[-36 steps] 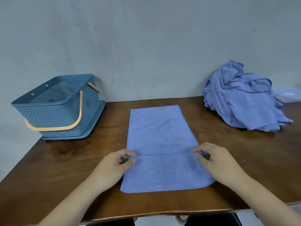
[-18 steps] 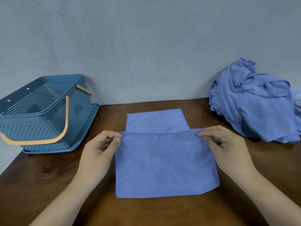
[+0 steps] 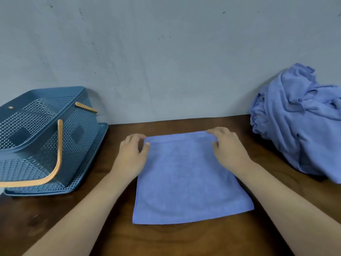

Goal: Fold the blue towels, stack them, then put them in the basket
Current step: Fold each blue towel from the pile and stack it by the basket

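Observation:
A blue towel [image 3: 186,180] lies folded in half on the brown table [image 3: 184,241], its doubled far edge lined up near the wall. My left hand [image 3: 132,156] pinches the towel's far left corner between thumb and fingers. My right hand [image 3: 227,147] pinches the far right corner the same way. A heap of unfolded blue towels [image 3: 302,122] sits at the table's right. The blue perforated basket [image 3: 36,145] with orange handles stands tilted on the left, open and with nothing visible inside.
The basket rests on a blue perforated lid or tray [image 3: 86,172]. A grey wall [image 3: 166,61] rises directly behind the table's far edge. Bare wood shows in front of the towel and between the towel and the heap.
Both hands carried the towel's near edge away from me and over the far half, laying it down on the far edge. The towel is now half as long.

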